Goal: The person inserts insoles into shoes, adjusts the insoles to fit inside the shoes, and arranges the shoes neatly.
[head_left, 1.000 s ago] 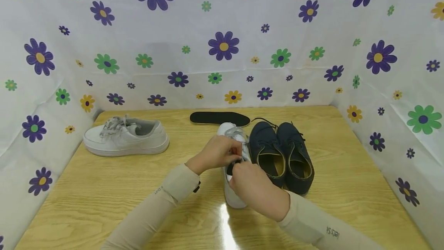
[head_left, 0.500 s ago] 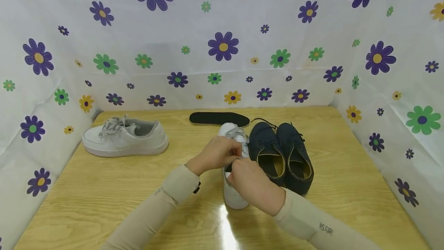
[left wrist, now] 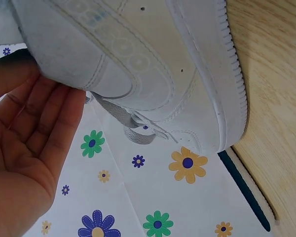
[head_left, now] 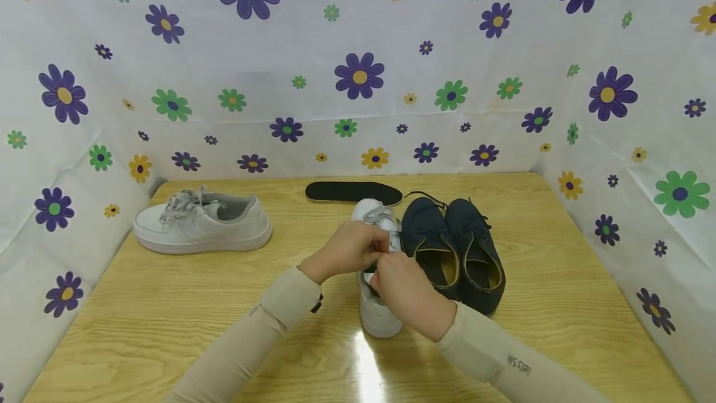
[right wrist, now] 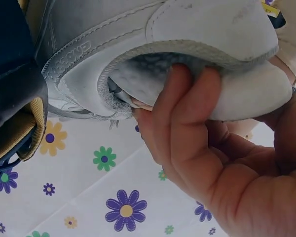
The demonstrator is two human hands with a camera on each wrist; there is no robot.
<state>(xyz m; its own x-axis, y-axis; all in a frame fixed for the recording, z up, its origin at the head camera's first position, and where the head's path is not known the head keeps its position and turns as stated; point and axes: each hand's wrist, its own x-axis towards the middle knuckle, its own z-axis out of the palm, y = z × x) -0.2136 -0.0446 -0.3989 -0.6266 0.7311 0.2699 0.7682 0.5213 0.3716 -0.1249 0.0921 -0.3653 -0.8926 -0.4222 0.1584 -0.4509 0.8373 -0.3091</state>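
Since my right hand (head_left: pixel 411 294), curled round a rounded white insole (right wrist: pixel 259 94), has inched toeward, it probably sits deeper; my curled left hand (head_left: pixel 348 249) grips the white leather sneaker (head_left: pixel 381 322) by its opening, well inside the table (head_left: pixel 140 310) edges.

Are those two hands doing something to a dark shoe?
No, the left hand and right hand are both at a white shoe beside the dark shoes.

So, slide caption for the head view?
Left hand and right hand at a white sneaker, dark shoes alongside, black insole behind.
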